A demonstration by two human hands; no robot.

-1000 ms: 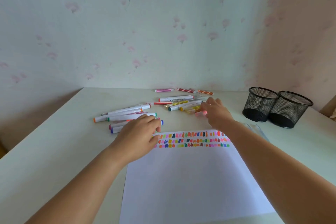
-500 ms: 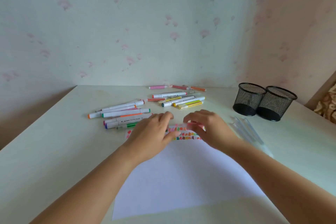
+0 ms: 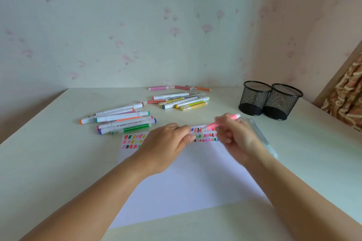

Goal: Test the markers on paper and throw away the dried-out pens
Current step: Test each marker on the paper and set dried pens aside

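Head view: pink marker point(image 3: 213, 124) in right hand point(image 3: 236, 136), apparently above paper point(image 3: 186, 182).

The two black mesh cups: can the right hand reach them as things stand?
Probably yes. Between the right hand, which grips a thin pink marker, and the two black mesh cups is white table with only clear pens lying flat.

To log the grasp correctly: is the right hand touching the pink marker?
Touching. The head view shows the right hand with its fingers curled round the pink marker.
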